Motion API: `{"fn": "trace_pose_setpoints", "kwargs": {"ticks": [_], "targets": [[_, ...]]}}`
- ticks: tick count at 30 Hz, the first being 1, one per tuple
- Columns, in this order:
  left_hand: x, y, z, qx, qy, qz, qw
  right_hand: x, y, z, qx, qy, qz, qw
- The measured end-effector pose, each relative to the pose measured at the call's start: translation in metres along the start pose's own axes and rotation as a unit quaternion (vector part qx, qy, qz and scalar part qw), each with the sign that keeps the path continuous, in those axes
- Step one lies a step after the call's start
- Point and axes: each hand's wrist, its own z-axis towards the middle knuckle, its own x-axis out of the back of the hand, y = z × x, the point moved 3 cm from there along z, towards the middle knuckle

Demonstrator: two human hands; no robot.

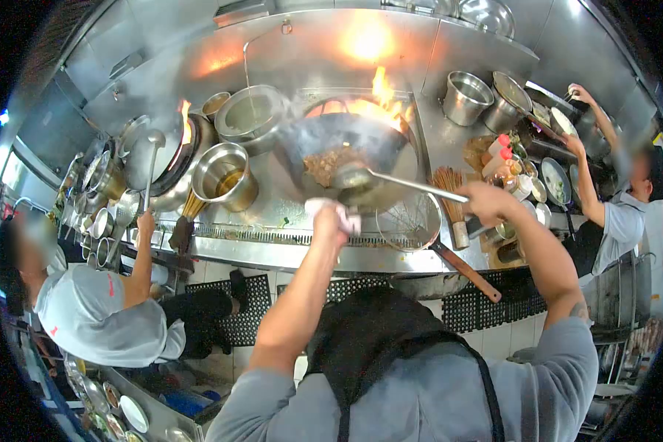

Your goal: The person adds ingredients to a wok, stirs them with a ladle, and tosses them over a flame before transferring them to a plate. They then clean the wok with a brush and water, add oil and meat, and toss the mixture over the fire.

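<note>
In front of me a large wok (390, 153) is tilted over the burner, with flames (382, 92) rising behind its far rim. Brown pieces of food (321, 166) lie inside it. My left hand (330, 224) is closed around a pale cloth (352, 222) at the wok's near edge; any handle under the cloth is hidden. My right hand (491, 205) grips the end of a long-handled ladle (418, 185). The bowl of the ladle reaches into the wok, close to the food. Steam blurs part of the wok.
A wire strainer (411, 221) with a wooden handle lies right of the wok, near a bamboo brush (457, 214). Left stands a steel pot (228, 180) of brownish liquid. One co-worker (103, 317) holds a ladle at a second wok; another person (619, 221) is at the right.
</note>
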Motion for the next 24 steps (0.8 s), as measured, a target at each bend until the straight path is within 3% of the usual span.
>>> {"fn": "trace_pose_setpoints", "kwargs": {"ticks": [1, 3, 4, 5, 7, 9, 12, 14, 16, 18, 19, 20, 21, 24], "targets": [[-0.015, 0.012, 0.011, -0.012, 0.037, -0.013, 0.999, -0.005, 0.014, 0.022, 0.006, -0.005, -0.048, 0.999], [0.013, -0.009, 0.104, 0.008, -0.038, 0.022, 0.999, -0.03, 0.036, 0.069, 0.039, 0.053, -0.071, 0.995], [0.002, -0.012, 0.06, -0.003, 0.027, 0.02, 0.999, -0.042, 0.03, 0.071, -0.006, 0.08, -0.088, 0.993], [0.02, -0.027, 0.051, 0.028, -0.018, 0.006, 0.999, -0.049, 0.02, 0.074, -0.046, 0.111, -0.111, 0.986], [0.041, -0.043, 0.0, 0.02, -0.004, 0.014, 1.0, -0.07, 0.028, 0.066, -0.034, 0.182, -0.107, 0.977], [0.082, -0.074, 0.027, 0.002, -0.045, -0.004, 0.999, -0.088, 0.027, 0.028, -0.023, 0.223, -0.018, 0.974], [0.025, -0.04, 0.019, -0.015, -0.005, -0.036, 0.999, -0.138, 0.003, -0.022, -0.091, 0.213, 0.147, 0.962], [0.036, -0.047, 0.081, 0.007, -0.048, -0.038, 0.998, -0.192, 0.002, -0.026, -0.115, 0.199, 0.29, 0.929], [0.033, -0.044, 0.114, 0.012, -0.062, -0.015, 0.998, -0.215, 0.001, -0.013, -0.127, 0.165, 0.32, 0.924], [0.025, -0.043, 0.134, -0.006, -0.021, 0.002, 1.0, -0.206, -0.008, -0.006, -0.165, 0.123, 0.442, 0.873], [0.024, -0.04, 0.141, -0.01, -0.02, 0.005, 1.0, -0.191, -0.015, -0.011, -0.188, 0.106, 0.536, 0.817], [0.026, -0.037, 0.146, -0.011, -0.018, 0.009, 1.0, -0.169, -0.028, -0.018, -0.167, 0.119, 0.525, 0.826], [0.026, -0.034, 0.151, -0.014, -0.019, 0.01, 1.0, -0.155, -0.024, -0.018, -0.079, 0.191, 0.358, 0.911], [0.026, -0.032, 0.143, 0.024, -0.039, -0.017, 0.999, -0.089, -0.055, -0.016, -0.076, 0.231, 0.117, 0.963]]}}
